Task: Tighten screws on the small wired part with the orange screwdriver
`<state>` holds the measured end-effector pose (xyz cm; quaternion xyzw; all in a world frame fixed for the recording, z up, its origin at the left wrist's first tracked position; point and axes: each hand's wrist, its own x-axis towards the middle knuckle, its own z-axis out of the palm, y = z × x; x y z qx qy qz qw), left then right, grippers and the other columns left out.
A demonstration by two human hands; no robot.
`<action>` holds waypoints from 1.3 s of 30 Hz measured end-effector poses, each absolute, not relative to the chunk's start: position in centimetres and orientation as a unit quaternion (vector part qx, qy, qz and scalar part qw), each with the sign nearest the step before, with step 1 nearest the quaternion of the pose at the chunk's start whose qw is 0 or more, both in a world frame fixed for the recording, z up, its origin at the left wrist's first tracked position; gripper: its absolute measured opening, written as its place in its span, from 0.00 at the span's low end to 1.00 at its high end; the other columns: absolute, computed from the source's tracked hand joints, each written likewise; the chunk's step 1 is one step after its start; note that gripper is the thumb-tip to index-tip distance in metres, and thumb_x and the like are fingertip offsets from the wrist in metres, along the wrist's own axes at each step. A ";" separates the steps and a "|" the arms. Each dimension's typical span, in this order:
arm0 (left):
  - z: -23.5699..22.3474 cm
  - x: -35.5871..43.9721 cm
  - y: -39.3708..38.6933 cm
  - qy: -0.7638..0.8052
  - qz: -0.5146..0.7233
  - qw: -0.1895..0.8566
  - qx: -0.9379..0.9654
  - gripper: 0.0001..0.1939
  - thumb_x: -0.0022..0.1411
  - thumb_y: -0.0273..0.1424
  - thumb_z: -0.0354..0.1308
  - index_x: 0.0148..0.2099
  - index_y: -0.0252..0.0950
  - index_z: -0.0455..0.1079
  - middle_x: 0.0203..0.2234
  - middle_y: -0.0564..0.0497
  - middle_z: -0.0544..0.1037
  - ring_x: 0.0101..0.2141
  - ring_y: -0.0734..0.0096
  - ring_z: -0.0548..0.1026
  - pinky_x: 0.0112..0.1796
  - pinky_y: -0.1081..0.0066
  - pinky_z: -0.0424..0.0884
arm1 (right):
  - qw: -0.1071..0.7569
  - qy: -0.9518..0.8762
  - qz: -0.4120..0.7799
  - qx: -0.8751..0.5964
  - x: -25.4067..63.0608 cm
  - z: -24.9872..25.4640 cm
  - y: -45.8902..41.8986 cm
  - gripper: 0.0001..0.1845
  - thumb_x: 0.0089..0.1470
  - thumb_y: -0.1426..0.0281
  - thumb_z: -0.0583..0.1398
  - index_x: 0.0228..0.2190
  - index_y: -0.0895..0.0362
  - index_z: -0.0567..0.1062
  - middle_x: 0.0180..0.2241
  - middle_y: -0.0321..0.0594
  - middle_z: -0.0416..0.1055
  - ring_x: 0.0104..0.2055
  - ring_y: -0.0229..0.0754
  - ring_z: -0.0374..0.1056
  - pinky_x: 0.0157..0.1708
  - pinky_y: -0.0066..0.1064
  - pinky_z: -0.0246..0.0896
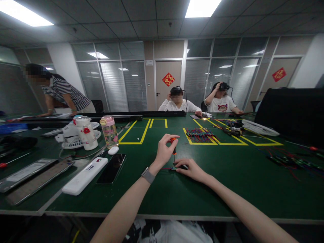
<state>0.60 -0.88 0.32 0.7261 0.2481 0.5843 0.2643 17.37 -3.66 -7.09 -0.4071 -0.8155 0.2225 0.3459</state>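
Note:
My left hand [165, 150], a watch on its wrist, grips the orange-red handle of a screwdriver [173, 141] between thumb and fingers. The screwdriver stands upright, its shaft running down to a small green circuit board [172, 169] on the table. From the board's left side a red wire [165, 168] runs toward my left wrist. My right hand [191, 169] rests low on the table, thumb and fingertips closed on the board's right edge. Something dark shows under that hand, too hidden to name.
On the green table [152, 199], a phone [111, 168], a white power bank-like slab [85, 176] and two bottles [86, 133] stand left. Wired boards [199, 135] lie in yellow-taped areas, with more [296, 160] at right. A black monitor-like panel [291, 118] rises right. Several people are across the table.

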 end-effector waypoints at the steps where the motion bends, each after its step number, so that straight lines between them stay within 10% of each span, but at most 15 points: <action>1: 0.3 0.6 -0.9 0.251 0.583 0.258 0.728 0.11 0.62 0.33 0.56 0.45 0.37 0.75 0.37 0.48 0.74 0.37 0.70 0.73 0.39 0.72 0.70 | 0.347 -0.815 0.223 -0.407 17.3 -7.1 -3.7 0.11 0.52 0.62 0.63 0.34 0.55 0.81 0.43 0.46 0.77 0.48 0.48 0.72 0.52 0.41 0.64; 39: 0.8 0.6 -1.8 0.223 0.577 0.253 0.744 0.14 0.67 0.30 0.48 0.48 0.37 0.73 0.40 0.48 0.76 0.42 0.69 0.73 0.44 0.70 0.67 | 0.344 -0.818 0.218 -0.406 17.5 -7.6 -3.2 0.10 0.51 0.64 0.64 0.35 0.56 0.81 0.43 0.45 0.77 0.48 0.48 0.72 0.52 0.40 0.64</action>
